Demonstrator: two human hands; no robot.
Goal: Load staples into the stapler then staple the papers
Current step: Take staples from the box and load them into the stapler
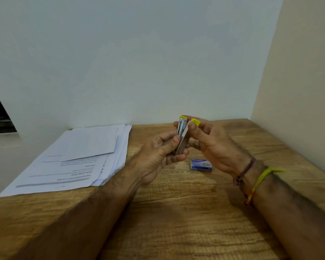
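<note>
Still on the loading step: stapler (182,136) held up mid-surface, left hand (159,154) grasping its base, right hand (207,141) pinching the yellow end. Next probably means fetching staples from box (201,164), papers (73,158) waiting far left.

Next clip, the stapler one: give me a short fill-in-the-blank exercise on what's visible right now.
1. The small metal stapler with yellow tips is held above the wooden ____.
2. The stack of white printed papers lies to the ____ of both hands.
3. The small blue staple box lies on the wooden desk, below the ____ hand.
4. The left hand grips the stapler's ____ end.

Missing words: desk; left; right; lower
</note>
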